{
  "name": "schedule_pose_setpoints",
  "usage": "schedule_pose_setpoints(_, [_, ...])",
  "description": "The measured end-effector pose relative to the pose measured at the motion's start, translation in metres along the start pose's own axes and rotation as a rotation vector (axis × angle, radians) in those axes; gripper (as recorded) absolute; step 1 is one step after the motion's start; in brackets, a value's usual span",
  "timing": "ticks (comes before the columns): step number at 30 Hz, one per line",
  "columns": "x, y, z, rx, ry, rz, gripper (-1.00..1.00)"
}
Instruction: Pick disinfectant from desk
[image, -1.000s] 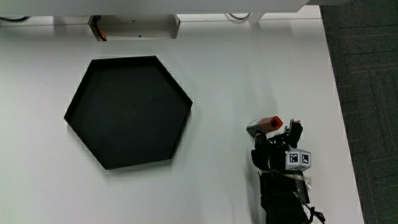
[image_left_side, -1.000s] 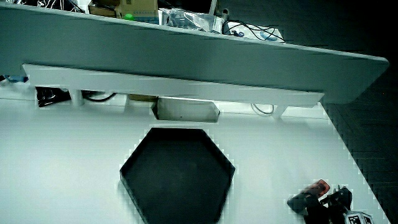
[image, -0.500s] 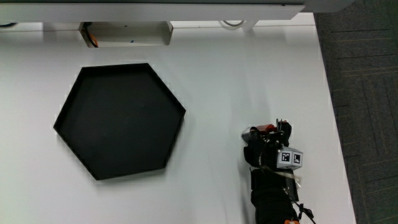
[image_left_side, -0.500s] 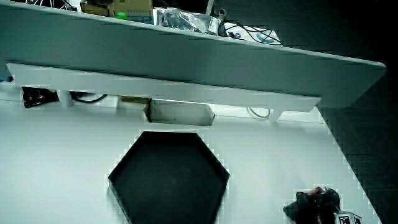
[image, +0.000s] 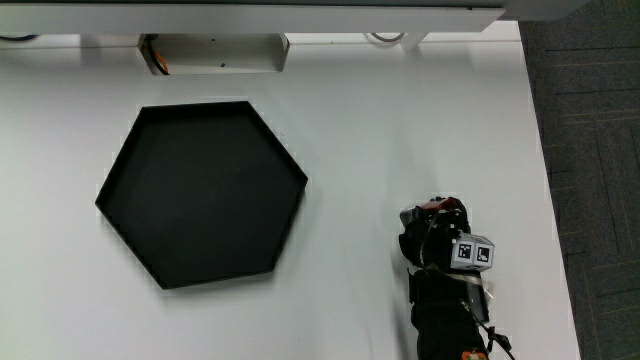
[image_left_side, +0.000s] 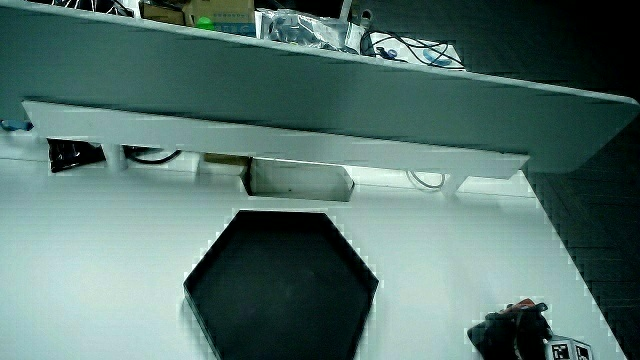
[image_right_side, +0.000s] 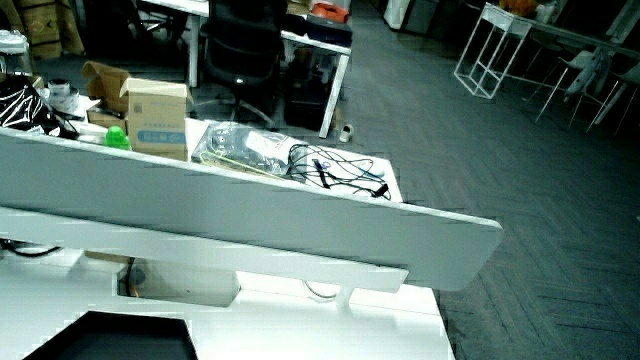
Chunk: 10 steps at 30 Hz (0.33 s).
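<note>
The disinfectant (image: 432, 207) sits near the table's edge, well apart from the black hexagonal tray (image: 203, 192), and only its red tip shows in the main view, poking out from under my fingers. My hand (image: 438, 240) lies over it, the glove curled down around the body so that my grip is closed on the disinfectant, with the small patterned cube (image: 472, 253) riding on the back of the glove. My forearm (image: 447, 318) runs from the hand toward me across the white table (image: 380, 130). In a side view my hand (image_left_side: 512, 330) shows low on the table, wrapped over the same dark shape, with the tray (image_left_side: 282, 285) well apart from it and a low partition (image_left_side: 300, 100) rising where the table ends.
</note>
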Motion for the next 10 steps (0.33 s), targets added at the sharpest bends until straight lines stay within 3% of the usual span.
schedule_pose_setpoints(1, [0.002,-0.001,0.002,-0.005,0.005,-0.006,1.0])
schedule_pose_setpoints(4, [0.007,-0.002,0.009,0.063,0.009,0.021,1.0])
schedule_pose_setpoints(6, [0.006,0.0,0.017,0.096,-0.002,0.039,1.0])
schedule_pose_setpoints(10, [-0.003,0.008,0.03,0.15,0.032,0.089,1.0])
